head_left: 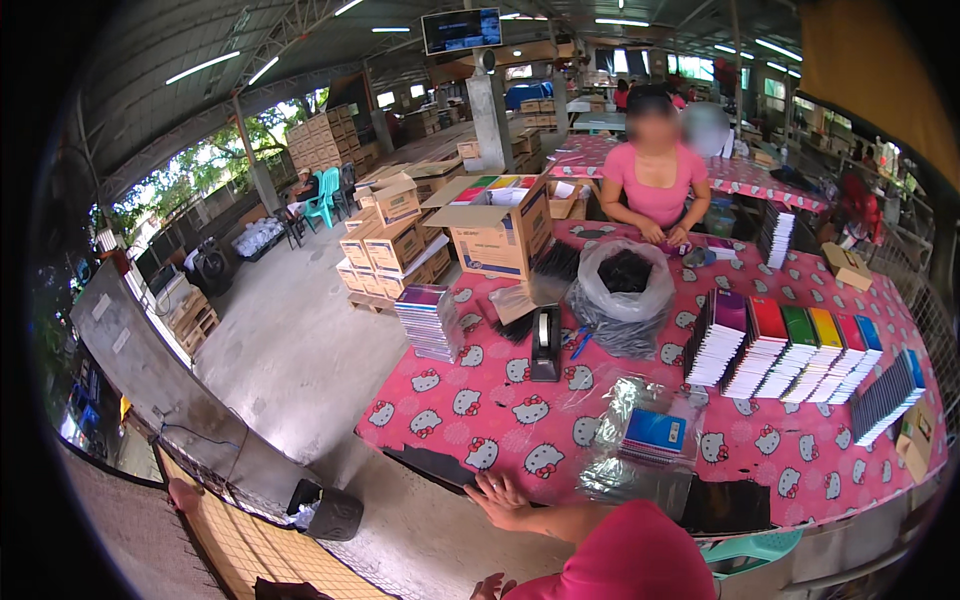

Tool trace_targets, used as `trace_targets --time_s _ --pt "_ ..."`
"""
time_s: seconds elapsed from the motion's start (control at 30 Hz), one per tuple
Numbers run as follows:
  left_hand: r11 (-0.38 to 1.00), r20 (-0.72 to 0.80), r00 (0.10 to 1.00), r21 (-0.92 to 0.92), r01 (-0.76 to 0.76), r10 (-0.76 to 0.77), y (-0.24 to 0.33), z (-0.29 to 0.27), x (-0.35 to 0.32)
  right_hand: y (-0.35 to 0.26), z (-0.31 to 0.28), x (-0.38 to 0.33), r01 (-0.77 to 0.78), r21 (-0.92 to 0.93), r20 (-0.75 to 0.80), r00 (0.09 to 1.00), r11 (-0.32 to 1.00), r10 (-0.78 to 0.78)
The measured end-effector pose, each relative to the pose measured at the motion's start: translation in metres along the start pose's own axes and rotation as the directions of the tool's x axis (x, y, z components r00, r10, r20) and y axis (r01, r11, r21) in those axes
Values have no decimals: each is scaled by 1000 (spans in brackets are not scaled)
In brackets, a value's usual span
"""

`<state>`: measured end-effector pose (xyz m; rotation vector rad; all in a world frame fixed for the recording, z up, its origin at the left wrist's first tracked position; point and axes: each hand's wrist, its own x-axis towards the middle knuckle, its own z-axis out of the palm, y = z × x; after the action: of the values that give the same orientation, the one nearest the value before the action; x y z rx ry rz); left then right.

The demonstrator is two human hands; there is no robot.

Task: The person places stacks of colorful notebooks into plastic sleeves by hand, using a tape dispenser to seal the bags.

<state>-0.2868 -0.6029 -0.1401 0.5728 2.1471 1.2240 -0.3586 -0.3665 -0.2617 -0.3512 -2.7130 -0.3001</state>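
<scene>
right hand (503, 502) at the table (495, 420) (pink-covered)

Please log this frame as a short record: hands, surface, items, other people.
Right hand: fingers spread, at the near table edge
Left hand: partly seen at the lower edge; grip unclear
Table: pink patterned cover
Near side: blue notebook amid clear plastic
Middle: tape dispenser; plastic bag with black contents
Right side: notebook stacks, various colours
Far left: open carton
Other person: pink top, across the table
</scene>
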Motion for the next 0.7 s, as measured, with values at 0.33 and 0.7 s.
trace_targets --time_s 0.33,0.7 --pt "999 82 996 7 -36 35 17 7 8 -2 9 0 -25 -56 18 1000 998 26" --pt "996 157 983 -20 -92 94 59 23 24 -4 4 5 -68 -2 200 977 998 67"
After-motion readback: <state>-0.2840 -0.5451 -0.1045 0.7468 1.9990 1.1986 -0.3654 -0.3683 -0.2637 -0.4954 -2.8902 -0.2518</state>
